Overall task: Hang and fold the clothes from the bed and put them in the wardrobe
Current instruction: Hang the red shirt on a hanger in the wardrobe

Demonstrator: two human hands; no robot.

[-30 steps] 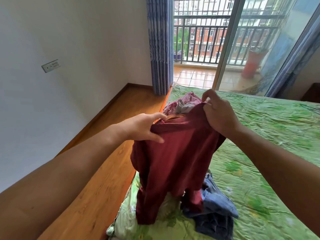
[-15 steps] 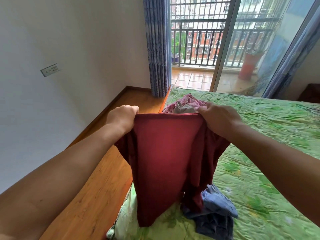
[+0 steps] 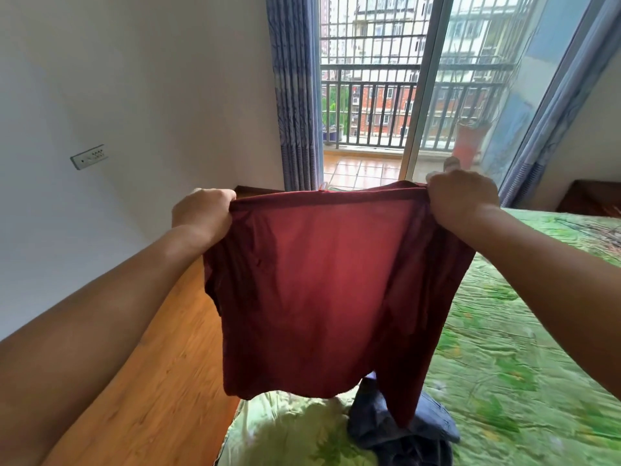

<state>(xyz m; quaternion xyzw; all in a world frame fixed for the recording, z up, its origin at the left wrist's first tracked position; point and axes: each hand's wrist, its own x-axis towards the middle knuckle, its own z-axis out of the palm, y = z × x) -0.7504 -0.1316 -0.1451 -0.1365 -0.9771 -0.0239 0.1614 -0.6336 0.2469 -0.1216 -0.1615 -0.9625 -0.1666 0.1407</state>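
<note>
Left hand (image 3: 201, 213): I see it fisted round the top left corner of the dark red shirt (image 3: 319, 290); cloth bunched inside the curled fingers
Right hand (image 3: 463, 193): curled tight on the top right corner, a shade higher than the left
Shirt: held up in the air in front of me, spread between the two fists; it hangs over the near edge of the bed (image 3: 521, 331), part of it over the wooden floor (image 3: 151, 381)
Axis: the top edge runs taut from side to side, grip to grip; the body drops straight down below both hands; one long piece on the right dangles in front of the crumpled denim garment (image 3: 403, 428) (touching it or not, I cannot tell)
Next move, my judgement: laying it flat for folding means swinging right and down, since the mattress lies that way; the right hand is the nearer
Out of view: wardrobe; any hanger
</note>
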